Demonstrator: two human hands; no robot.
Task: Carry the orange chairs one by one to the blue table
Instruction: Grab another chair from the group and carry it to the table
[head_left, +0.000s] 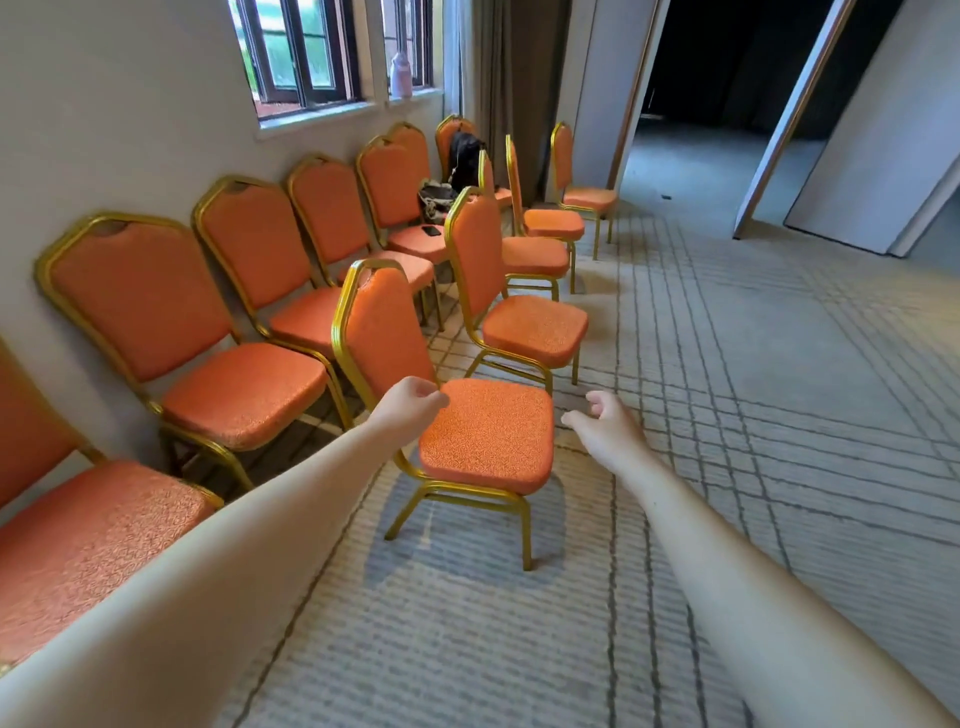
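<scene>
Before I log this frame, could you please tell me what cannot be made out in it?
- Blue table: nowhere in the head view.
- Left hand: fingers curl behind it, so contact with the nearest chair is unclear.
- Room past the doorway: too dark.
- Chair at the left edge: cut off by the frame.
- Small dark object on a far seat: too small to identify.

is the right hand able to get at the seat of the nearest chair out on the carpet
Probably yes: the right hand hovers just beside the seat of the nearest chair, fingers loose, with nothing between them but carpet.
</scene>
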